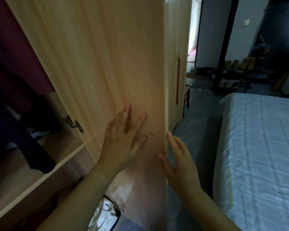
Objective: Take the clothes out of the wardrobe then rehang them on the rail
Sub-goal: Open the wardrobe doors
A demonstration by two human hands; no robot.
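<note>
An open light-wood wardrobe door (107,64) fills the middle of the view. My left hand (123,139) lies flat on its inner face with straight, spread fingers. My right hand (177,157) touches the door's free edge, fingers straight along it and thumb on the inner face. Inside the wardrobe at the left hang dark red clothes (15,55) and dark navy clothes (20,139) that droop over a shelf (65,147). No rail is in view.
A bed with a pale blue cover (260,155) stands at the right, leaving a narrow floor strip (198,130) beside the door. A second wardrobe door with a gold handle (178,55) is behind. A shoe rack (237,75) stands at the back; a shiny bag (105,214) lies below.
</note>
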